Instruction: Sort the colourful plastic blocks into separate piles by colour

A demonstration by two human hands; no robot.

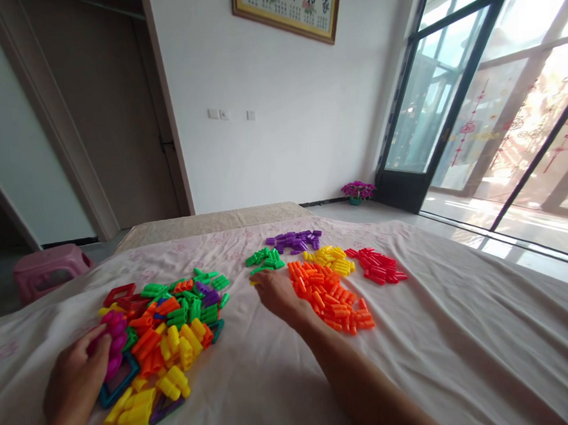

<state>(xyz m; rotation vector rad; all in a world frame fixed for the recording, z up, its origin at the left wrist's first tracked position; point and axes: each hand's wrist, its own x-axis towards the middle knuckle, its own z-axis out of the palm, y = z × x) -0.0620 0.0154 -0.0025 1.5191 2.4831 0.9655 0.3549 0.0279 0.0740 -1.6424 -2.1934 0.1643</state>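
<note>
At the left, my left hand (77, 372) is closed on a magenta knobbly piece (114, 335), at the edge of a mixed pile (175, 315) of green, yellow, orange, red and purple plastic pieces. My right hand (277, 293) reaches to the middle, its fingers closed, with a bit of yellow (254, 283) showing at the fingertips. Just beyond it lie green pieces (266, 258). Orange pieces (332, 296) form a heap to its right. Purple pieces (295, 240), yellow pieces (330, 259) and red pieces (377, 264) lie in separate groups farther back.
A pale, wrinkled cloth (455, 330) covers the surface under the pieces. Behind on the left stands a pink stool (51, 268). A flower pot (355, 200) is on the floor near the glass doors.
</note>
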